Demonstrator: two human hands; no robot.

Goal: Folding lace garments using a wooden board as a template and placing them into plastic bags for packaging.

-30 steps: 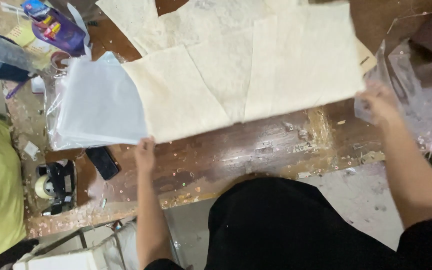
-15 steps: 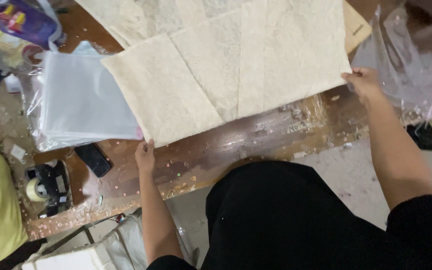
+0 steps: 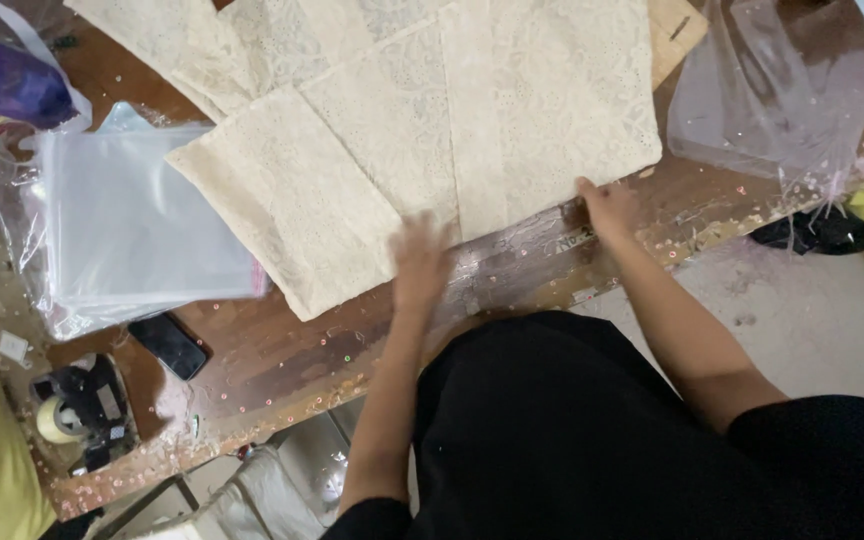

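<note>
A cream lace fabric (image 3: 422, 130), folded in overlapping panels, lies spread on a worn wooden table (image 3: 282, 360). My left hand (image 3: 420, 262) is blurred with motion at the fabric's near edge, fingers spread, resting on the cloth. My right hand (image 3: 607, 205) presses flat on the table at the fabric's near right corner, touching its edge. Neither hand grips anything.
A stack of clear plastic bags (image 3: 132, 230) lies left of the fabric, with a black phone (image 3: 169, 346) and a tape dispenser (image 3: 77, 410) near it. Loose clear plastic (image 3: 772, 90) sits at the right. A purple packet (image 3: 7, 80) is at the far left.
My left hand moved right along the fabric's near edge, from its left corner to the middle. My right hand shifted left along the right corner. The view moved closer.
</note>
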